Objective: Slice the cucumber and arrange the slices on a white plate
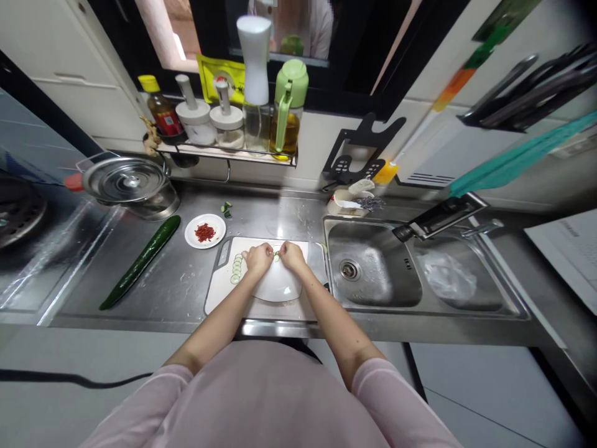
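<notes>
From the head view I've got a left hand (259, 257) and a right hand (291, 254) meeting over a glossy white plate with a curved near edge (280, 289), which sits on a white rectangular cutting board with grey trim (219, 292). Both are pinched nearly closed, thumbs against fingers, on a small green-rimmed cucumber slice (277, 256) between them; too small for me to tell how firm the pinch is or whether the slice is whole. Beside the left hand, a column of overlapping pale cucumber slices (236, 269) lies on the board; my guess is a sideways swing of that wrist could knock the row apart. A wet slice could also slip if the fingertips squeeze hard, or tear if the hands pull apart. Plate's near edge is close under both wrists, so a forearm pressing down might tip or shift it. Farther left: a round white plate of chopped red pieces (190, 235) and a long dark-green cucumber (142, 261), both clear of the hands. Stainless sink (377, 249) is right of the board.
</notes>
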The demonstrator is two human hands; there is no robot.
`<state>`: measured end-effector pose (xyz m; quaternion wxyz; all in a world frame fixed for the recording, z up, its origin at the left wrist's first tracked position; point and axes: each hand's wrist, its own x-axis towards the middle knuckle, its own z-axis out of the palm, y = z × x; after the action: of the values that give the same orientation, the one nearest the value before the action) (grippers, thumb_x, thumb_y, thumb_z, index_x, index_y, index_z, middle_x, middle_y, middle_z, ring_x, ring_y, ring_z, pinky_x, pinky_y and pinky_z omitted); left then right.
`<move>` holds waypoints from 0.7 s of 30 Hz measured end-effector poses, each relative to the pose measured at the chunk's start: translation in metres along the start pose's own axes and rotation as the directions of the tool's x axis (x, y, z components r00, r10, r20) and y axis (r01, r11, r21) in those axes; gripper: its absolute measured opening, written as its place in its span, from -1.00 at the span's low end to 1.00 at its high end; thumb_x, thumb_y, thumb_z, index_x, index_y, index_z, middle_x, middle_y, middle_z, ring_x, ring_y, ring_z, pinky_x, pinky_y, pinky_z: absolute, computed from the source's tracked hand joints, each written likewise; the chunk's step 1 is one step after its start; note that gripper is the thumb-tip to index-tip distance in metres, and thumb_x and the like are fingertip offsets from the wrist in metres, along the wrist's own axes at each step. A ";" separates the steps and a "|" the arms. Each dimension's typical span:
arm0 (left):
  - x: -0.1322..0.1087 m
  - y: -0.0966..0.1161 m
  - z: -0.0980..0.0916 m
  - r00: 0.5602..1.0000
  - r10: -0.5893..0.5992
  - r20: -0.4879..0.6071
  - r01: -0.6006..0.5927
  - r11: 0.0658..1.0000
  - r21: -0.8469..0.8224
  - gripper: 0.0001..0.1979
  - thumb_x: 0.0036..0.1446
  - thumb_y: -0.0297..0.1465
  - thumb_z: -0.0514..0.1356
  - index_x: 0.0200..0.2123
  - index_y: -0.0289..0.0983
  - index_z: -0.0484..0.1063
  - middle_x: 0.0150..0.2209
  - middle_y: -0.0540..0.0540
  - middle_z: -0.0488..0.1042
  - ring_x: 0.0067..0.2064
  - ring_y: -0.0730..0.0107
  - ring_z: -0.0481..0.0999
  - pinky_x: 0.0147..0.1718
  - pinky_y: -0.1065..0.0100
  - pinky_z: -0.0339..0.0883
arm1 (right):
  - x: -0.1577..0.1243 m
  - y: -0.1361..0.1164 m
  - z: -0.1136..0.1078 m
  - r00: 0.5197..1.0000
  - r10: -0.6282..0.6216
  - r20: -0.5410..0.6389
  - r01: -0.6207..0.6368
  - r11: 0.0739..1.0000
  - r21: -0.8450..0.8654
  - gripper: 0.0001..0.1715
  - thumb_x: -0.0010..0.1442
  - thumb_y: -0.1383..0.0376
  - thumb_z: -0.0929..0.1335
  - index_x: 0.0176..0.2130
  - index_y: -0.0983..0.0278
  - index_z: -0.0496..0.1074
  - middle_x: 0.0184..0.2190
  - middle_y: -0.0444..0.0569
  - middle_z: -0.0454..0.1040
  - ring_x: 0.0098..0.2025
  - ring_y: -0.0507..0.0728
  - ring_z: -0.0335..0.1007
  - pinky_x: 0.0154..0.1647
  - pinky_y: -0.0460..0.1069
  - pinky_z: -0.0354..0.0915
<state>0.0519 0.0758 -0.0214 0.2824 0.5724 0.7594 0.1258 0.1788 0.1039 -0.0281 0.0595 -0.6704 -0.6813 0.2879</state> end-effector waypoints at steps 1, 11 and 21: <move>0.000 0.000 0.000 1.000 -0.001 0.003 0.001 1.000 0.020 -0.87 0.09 -0.37 0.16 -0.29 -0.10 0.48 -0.25 -0.03 0.59 -0.05 0.14 0.45 -0.04 0.11 -0.01 | 0.000 -0.001 0.000 1.000 0.002 0.006 -0.002 1.000 -0.019 -0.88 0.17 0.37 0.34 -0.26 0.29 0.49 -0.28 0.02 0.56 -0.25 0.07 0.41 -0.30 -0.11 0.13; 0.005 -0.003 0.002 1.000 0.022 -0.010 -0.021 0.995 0.096 -0.86 0.08 -0.33 0.18 -0.25 -0.10 0.48 -0.16 -0.08 0.56 -0.04 0.09 0.42 -0.06 0.09 0.00 | -0.001 -0.007 -0.006 0.997 0.069 0.030 -0.064 0.990 -0.125 -0.82 0.19 0.28 0.34 -0.17 0.25 0.47 -0.19 0.04 0.54 -0.16 0.13 0.43 -0.30 -0.08 0.16; 0.008 -0.001 -0.002 1.000 0.027 -0.001 -0.027 0.999 0.030 -0.89 0.12 -0.26 0.19 -0.32 -0.11 0.48 -0.17 -0.03 0.56 -0.04 0.13 0.41 -0.06 0.11 -0.01 | 0.001 -0.007 -0.012 0.986 0.166 0.037 -0.159 0.977 -0.142 -0.77 0.22 0.19 0.33 -0.13 0.21 0.43 -0.16 0.03 0.53 -0.12 0.13 0.43 -0.22 -0.06 0.22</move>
<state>0.0485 0.0833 -0.0232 0.2716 0.5866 0.7537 0.1187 0.1779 0.1090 -0.0153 -0.0273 -0.7191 -0.6439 0.2601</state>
